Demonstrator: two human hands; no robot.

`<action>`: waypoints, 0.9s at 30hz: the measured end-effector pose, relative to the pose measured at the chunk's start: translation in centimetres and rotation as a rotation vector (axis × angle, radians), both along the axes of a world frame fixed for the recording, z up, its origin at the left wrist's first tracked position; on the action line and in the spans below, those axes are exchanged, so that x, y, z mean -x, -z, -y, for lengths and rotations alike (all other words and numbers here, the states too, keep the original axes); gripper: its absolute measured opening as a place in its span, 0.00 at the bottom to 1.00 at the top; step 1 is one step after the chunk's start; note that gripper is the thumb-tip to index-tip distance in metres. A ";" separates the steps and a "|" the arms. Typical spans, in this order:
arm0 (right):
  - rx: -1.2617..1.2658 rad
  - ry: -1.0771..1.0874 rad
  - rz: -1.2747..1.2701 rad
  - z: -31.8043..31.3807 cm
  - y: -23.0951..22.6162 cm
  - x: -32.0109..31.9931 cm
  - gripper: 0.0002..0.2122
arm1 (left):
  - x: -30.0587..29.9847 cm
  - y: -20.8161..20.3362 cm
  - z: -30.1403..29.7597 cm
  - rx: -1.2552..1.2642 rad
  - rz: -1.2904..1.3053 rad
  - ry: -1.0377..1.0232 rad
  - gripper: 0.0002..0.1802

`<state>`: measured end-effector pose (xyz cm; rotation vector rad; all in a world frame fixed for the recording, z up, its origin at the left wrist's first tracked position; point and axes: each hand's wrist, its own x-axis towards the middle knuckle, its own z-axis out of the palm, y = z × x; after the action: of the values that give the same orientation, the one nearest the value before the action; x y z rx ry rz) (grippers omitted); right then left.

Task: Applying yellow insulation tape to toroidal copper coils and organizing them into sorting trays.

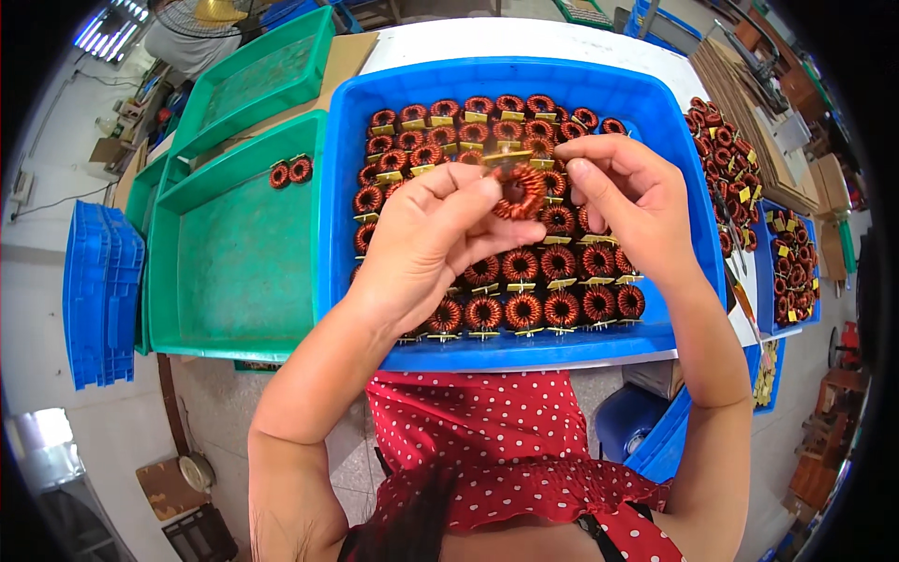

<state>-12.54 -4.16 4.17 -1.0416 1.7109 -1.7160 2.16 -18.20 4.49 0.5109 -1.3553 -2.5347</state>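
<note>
My left hand pinches a copper-wound ring coil over the blue bin. A small yellowish plate shows at the coil's upper side, slightly blurred. Just right of the coil, my right hand has thumb and forefinger brought close together in a pinch. Whether anything is between those tips I cannot make out. Beneath both hands, the blue bin holds many similar coils in rows, most with yellow plates attached. The hands and forearms hide part of the rows.
At left, a green tray holds two coils; another green tray lies behind it. More coils are heaped right of the bin, beside long thin tools. A smaller blue bin of coils stands farther right.
</note>
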 end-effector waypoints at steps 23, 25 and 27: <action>-0.162 0.025 0.153 0.6 0.2 0.5 0.12 | -1.3 1.4 8.9 0.108 -0.120 -0.191 0.11; -0.130 0.002 0.143 0.5 0.1 0.8 0.11 | -3.5 1.7 13.6 0.402 0.027 -0.360 0.15; -0.062 -0.032 0.094 0.5 0.0 0.9 0.11 | -5.8 2.6 17.6 0.513 0.124 -0.521 0.17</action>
<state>-13.42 -4.65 4.19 -0.9414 1.6689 -1.6539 7.93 -35.81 1.89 0.7913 -1.5855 -1.6930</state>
